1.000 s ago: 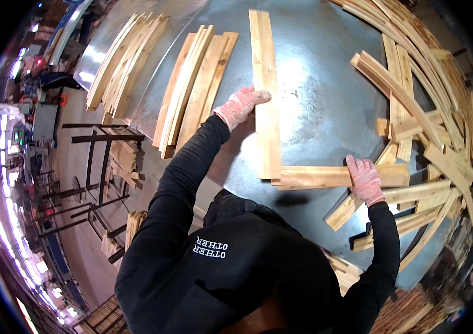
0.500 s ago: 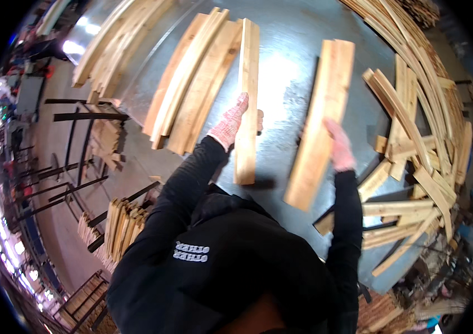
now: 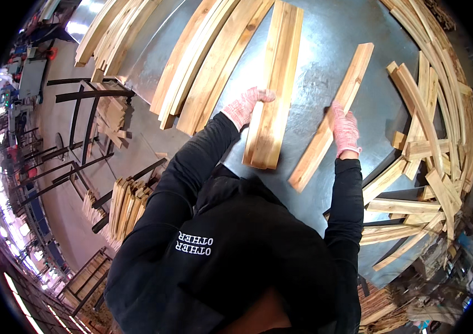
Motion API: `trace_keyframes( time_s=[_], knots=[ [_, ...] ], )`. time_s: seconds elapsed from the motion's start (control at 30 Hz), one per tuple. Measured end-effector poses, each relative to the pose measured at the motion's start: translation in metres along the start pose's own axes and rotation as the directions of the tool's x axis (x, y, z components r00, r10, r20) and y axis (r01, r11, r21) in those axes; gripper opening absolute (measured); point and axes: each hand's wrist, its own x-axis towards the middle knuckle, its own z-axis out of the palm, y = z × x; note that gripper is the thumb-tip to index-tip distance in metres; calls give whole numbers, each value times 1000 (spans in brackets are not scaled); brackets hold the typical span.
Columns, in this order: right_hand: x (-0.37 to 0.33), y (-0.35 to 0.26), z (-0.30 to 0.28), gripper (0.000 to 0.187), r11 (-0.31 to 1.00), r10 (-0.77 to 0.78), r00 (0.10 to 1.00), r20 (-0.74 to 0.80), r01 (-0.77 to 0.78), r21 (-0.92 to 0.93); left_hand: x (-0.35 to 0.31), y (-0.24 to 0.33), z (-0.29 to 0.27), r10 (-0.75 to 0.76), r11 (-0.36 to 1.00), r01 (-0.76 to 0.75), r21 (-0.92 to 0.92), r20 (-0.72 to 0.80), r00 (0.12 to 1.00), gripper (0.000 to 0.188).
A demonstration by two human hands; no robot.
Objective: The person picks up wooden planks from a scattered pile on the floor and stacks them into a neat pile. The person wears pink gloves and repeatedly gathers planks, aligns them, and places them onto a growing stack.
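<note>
My left hand [image 3: 249, 107], in a pink-and-white knit glove, is closed on the left edge of a wooden board [image 3: 282, 89]. Its thumb lies over the top, and the other fingers are hidden. A lengthwise step on that board suggests two pieces lying together, but I cannot tell for certain. To the right, my gloved right hand [image 3: 345, 129] grips a narrow wooden strip [image 3: 315, 153] by its middle. The strip slants, with its near end toward the left. Both pieces are over a grey metal table [image 3: 317, 61].
Several long boards [image 3: 220, 67] lie side by side left of my left hand, with another group [image 3: 116, 39] farther left. A tangled heap of wooden pieces [image 3: 415, 150] covers the table's right side. Dark metal racks [image 3: 83, 122] and stacked wood [image 3: 127, 209] stand at the left.
The left-hand wood now shows a wider face and sits farther right. The right-hand piece has turned to show a narrower side and slants more. Both hands keep their hold.
</note>
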Motion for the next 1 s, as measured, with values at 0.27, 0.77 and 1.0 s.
trace_keyframes(
  time_s=[0.27, 0.77, 1.0],
  knots=[
    [-125, 15, 59, 56, 970, -192, 929, 317, 229, -84, -12, 20, 110, 192, 941, -92, 325, -291, 937, 31],
    [6, -136, 138, 69, 743, -543, 787, 292, 613, -269, -61, 167, 129, 364, 605, 120, 787, -408, 837, 36],
    [12, -88, 148, 46, 718, -651, 756, -63, 587, -374, -5, 409, -37, 664, -288, 574, 767, -271, 696, 62]
  ],
)
